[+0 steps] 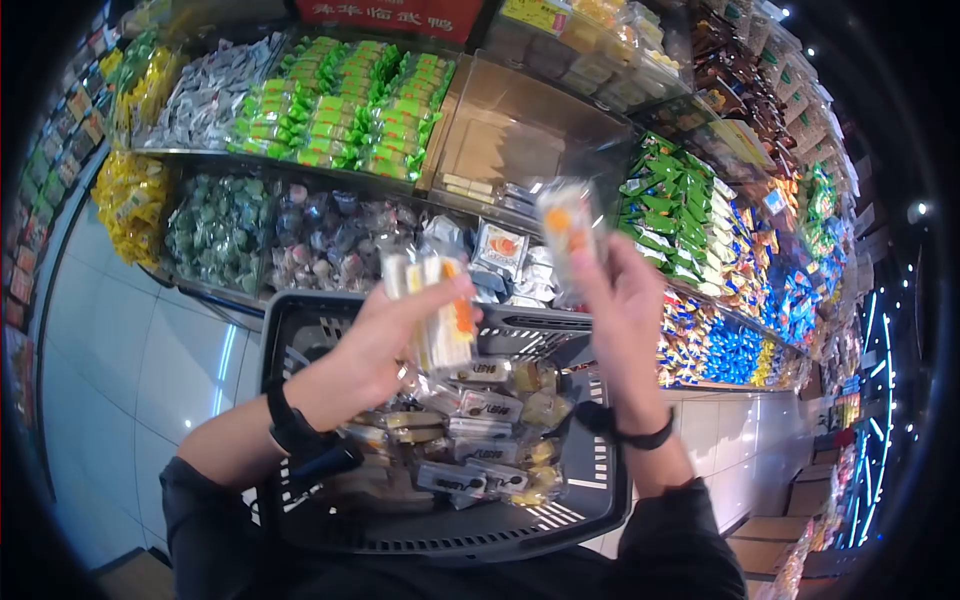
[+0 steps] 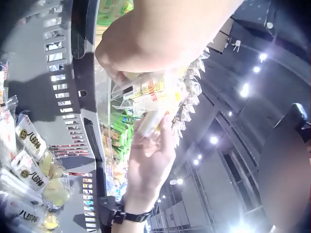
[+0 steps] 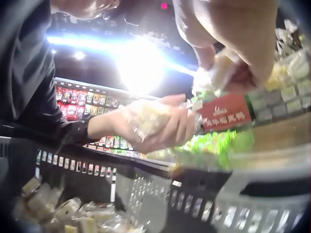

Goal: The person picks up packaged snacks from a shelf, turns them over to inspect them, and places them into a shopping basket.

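In the head view the left hand (image 1: 375, 340) grips several clear-wrapped snack bars (image 1: 447, 325) with orange and white labels, above a grey basket (image 1: 290, 345). To its right and higher, the right hand (image 1: 625, 300) pinches a wrapped snack (image 1: 570, 228) with orange marks, blurred. The right wrist view shows the left hand (image 3: 163, 126) curled round the clear packs (image 3: 146, 116), and the right hand (image 3: 233, 43) with a pale pack (image 3: 219, 73) between thumb and fingers. Wrapped snacks (image 1: 490, 407) lie in the basket.
Behind the basket stands a shelf bin (image 1: 530, 130) with a few packs at its front edge. Green packs (image 1: 335, 115) fill a bin to its left; green (image 1: 665, 195) and blue packs (image 1: 735, 345) are on the right. Tiled floor (image 1: 180, 350) shows at left.
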Demonstrator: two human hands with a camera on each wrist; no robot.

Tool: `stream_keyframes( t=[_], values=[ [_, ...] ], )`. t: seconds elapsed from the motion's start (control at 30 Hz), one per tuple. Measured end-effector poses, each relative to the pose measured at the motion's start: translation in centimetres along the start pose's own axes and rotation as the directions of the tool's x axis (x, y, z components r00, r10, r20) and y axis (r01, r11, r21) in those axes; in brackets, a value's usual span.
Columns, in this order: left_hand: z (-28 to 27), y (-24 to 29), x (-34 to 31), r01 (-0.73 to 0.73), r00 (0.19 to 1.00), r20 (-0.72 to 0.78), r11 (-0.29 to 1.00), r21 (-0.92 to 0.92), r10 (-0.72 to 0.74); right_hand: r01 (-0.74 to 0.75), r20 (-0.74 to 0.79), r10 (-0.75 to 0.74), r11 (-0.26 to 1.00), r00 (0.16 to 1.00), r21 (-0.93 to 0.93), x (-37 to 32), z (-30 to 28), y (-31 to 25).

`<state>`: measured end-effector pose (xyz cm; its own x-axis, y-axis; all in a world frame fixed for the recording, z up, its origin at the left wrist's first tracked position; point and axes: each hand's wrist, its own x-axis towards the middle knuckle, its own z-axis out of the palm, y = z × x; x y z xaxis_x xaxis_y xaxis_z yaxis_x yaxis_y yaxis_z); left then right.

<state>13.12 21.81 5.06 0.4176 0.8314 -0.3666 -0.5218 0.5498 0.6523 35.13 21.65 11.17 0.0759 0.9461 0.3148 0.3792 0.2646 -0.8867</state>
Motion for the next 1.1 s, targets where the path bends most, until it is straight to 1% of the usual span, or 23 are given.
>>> stream_keyframes(
  t=[0.03, 0.1, 0.13, 0.17, 0.23, 0.3, 0.33, 0.4, 0.43, 0.47, 0.5, 0.53, 0.6, 0.63, 0.7, 0.73, 0.8, 0.83, 0.9, 0.93, 1.0, 1.1],
  values=[
    [0.2, -0.1, 0.0, 0.048, 0.998, 0.03, 0.999, 0.021, -0.049, 0.052, -0.046, -0.049, 0.996, 0.998, 0.07, 2.1, 0.0, -0.8],
    [1.0, -0.4, -0.4, 0.094, 0.992, 0.078, 0.995, 0.044, -0.097, 0.222, 0.106, -0.208, 0.964, 0.972, -0.145, 7.4, -1.1, 0.3],
    [1.0, -0.7, -0.4, 0.118, 0.985, 0.121, 0.992, 0.037, -0.121, 0.328, 0.181, -0.286, 0.903, 0.941, -0.278, 10.2, -0.7, 1.0],
    [1.1, -0.8, -0.5, 0.117, 0.982, 0.136, 0.99, 0.084, -0.128, 0.431, 0.268, -0.346, 0.811, 0.899, -0.396, 12.9, -0.2, 2.1],
    [1.2, -0.8, -0.6, 0.111, 0.978, 0.16, 0.981, 0.16, -0.137, 0.446, 0.387, -0.269, 0.742, 0.882, -0.501, 17.3, 2.0, 5.2],
    [1.2, -0.9, -0.8, 0.103, 0.98, 0.151, 0.98, 0.169, -0.129, 0.537, 0.58, -0.11, 0.542, 0.807, -0.646, 21.4, 4.0, 9.5],
    [1.0, -1.1, -0.7, 0.087, 0.98, 0.161, 0.981, 0.171, -0.115, 0.541, 0.578, -0.118, 0.54, 0.807, -0.645, 22.3, 4.8, 11.1],
    [0.5, -1.0, -0.7, 0.064, 0.981, 0.169, 0.982, 0.175, -0.094, 0.573, 0.651, -0.033, 0.509, 0.758, -0.642, 23.6, 6.3, 13.4],
    [0.5, -0.8, -0.8, 0.087, 0.982, 0.153, 0.982, 0.168, -0.113, 0.577, 0.65, -0.039, 0.505, 0.759, -0.642, 24.1, 7.1, 13.7],
    [0.6, -0.6, -0.7, 0.113, 0.981, 0.141, 0.98, 0.162, -0.137, 0.552, 0.657, 0.061, 0.49, 0.751, -0.675, 24.4, 7.7, 14.0],
    [0.7, -0.2, -0.6, 0.11, 0.98, 0.149, 0.98, 0.163, -0.135, 0.527, 0.656, 0.163, 0.47, 0.737, -0.709, 24.7, 8.4, 14.4],
    [0.8, 0.3, -0.7, 0.113, 0.979, 0.152, 0.98, 0.161, -0.138, 0.526, 0.653, 0.166, 0.465, 0.739, -0.712, 25.5, 9.2, 15.9],
    [0.7, 0.6, -0.6, 0.141, 0.975, 0.144, 0.975, 0.172, -0.166, 0.569, 0.647, 0.139, 0.364, 0.75, -0.737, 27.0, 11.1, 20.0],
    [0.7, 0.8, -0.5, 0.145, 0.975, 0.142, 0.973, 0.178, -0.171, 0.564, 0.644, 0.138, 0.369, 0.752, -0.739, 27.0, 11.6, 20.4],
    [0.7, 0.9, -0.6, 0.146, 0.976, 0.135, 0.976, 0.16, -0.168, 0.51, 0.6, 0.216, 0.356, 0.77, -0.783, 26.9, 12.1, 21.2],
    [0.7, 0.9, -0.6, 0.15, 0.976, 0.135, 0.975, 0.164, -0.172, 0.506, 0.598, 0.218, 0.359, 0.772, -0.784, 26.7, 12.0, 21.1],
    [0.8, 0.7, -0.6, 0.124, 0.976, 0.161, 0.982, 0.144, -0.147, 0.591, 0.675, 0.127, 0.386, 0.727, -0.708, 26.1, 11.5, 20.8],
    [0.8, 0.7, -0.6, 0.128, 0.975, 0.16, 0.981, 0.145, -0.152, 0.587, 0.673, 0.129, 0.389, 0.728, -0.71, 26.0, 11.1, 20.8],
    [0.9, 0.9, -0.7, 0.131, 0.977, 0.15, 0.981, 0.143, -0.153, 0.713, 0.789, 0.073, 0.385, 0.61, -0.586, 26.1, 10.5, 20.5],
    [0.8, 0.9, -0.8, 0.133, 0.976, 0.15, 0.98, 0.147, -0.155, 0.71, 0.787, 0.071, 0.387, 0.613, -0.588, 25.7, 10.5, 20.0],
    [0.8, 1.0, -0.7, 0.119, 0.974, 0.176, 0.982, 0.149, -0.145, 0.659, 0.761, 0.13, 0.422, 0.635, -0.622, 25.1, 10.0, 18.8],
    [1.0, 1.1, -0.8, 0.114, 0.976, 0.168, 0.981, 0.16, -0.141, 0.656, 0.754, 0.168, 0.397, 0.635, -0.642, 25.5, 10.3, 19.9]
  ],
)
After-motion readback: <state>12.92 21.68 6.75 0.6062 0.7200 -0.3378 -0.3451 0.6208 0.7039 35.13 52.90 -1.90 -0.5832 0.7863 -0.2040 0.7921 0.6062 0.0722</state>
